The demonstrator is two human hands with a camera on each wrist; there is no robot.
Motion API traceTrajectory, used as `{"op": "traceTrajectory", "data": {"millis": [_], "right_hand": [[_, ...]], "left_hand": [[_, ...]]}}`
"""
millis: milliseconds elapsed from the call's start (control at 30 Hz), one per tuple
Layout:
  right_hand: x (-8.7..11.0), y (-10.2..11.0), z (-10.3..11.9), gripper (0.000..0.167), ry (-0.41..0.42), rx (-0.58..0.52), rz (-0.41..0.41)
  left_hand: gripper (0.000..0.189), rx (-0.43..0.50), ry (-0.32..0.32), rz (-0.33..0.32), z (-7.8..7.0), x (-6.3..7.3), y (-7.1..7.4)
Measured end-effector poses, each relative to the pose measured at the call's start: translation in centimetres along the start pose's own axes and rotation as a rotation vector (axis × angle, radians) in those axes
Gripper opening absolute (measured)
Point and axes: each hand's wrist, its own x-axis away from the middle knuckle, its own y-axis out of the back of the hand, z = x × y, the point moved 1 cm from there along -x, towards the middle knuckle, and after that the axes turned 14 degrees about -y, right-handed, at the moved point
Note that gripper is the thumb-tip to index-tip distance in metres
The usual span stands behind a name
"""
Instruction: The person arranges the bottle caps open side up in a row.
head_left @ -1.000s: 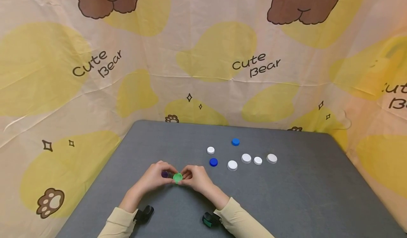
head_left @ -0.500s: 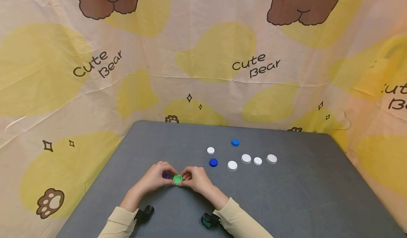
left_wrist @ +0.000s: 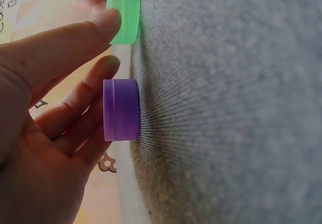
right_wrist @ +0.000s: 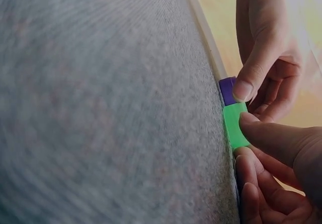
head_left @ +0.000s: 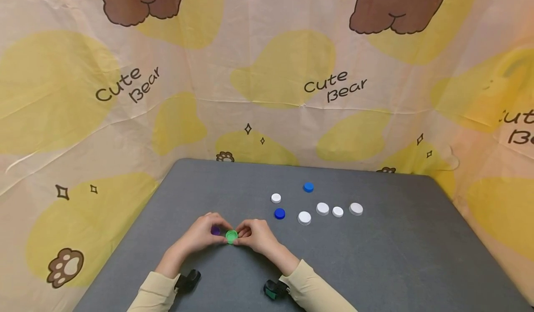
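Note:
A green bottle cap [head_left: 231, 237], its hollow side up, sits on the table between both hands. My left hand [head_left: 203, 231] holds it with thumb and fingertips from the left; in the left wrist view the thumb tip lies against the green cap [left_wrist: 126, 20]. From the right, my right hand [head_left: 257, 234] pinches the same cap, its thumb on the near side in the right wrist view. A ribbed purple bottle cap [left_wrist: 122, 109] rests on the table inside the curve of the left hand, partly hidden by it in the head view.
Beyond the hands lie a dark blue cap [head_left: 279, 213], a lighter blue cap [head_left: 308, 187] and several white caps [head_left: 304, 218], spread to the right. The grey table [head_left: 375, 256] ends at a printed cloth backdrop [head_left: 267, 80].
Both hands keep their places around the green cap, which has shifted slightly toward the person. More of the purple cap shows beside the left hand. The other caps stay put.

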Motion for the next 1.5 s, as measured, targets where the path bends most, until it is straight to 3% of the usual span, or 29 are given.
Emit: {"op": "traceTrajectory", "data": {"millis": [200, 400, 633, 967, 1500], "right_hand": [[0.1, 0.4, -0.1, 0.023, 0.005, -0.032, -0.002], [0.4, 1.1, -0.4, 0.027, 0.013, -0.007, -0.024], [0.6, 2.2, -0.8, 0.028, -0.004, 0.005, -0.056], [0.7, 4.5, -1.9, 0.029, -0.040, -0.025, -0.120], [1.1, 8.0, -4.0, 0.026, -0.153, -0.043, -0.273]], "left_hand": [[0.027, -0.004, -0.019, 0.014, -0.2, -0.2, 0.2], [0.031, 0.041, 0.044, -0.014, -0.6, -0.9, 0.2], [0.029, 0.077, 0.069, -0.040, -1.1, -2.2, -0.6], [0.028, 0.122, 0.112, -0.048, -1.7, -4.7, -1.6], [0.029, 0.158, 0.102, -0.082, -2.2, -8.3, -3.9]]}}
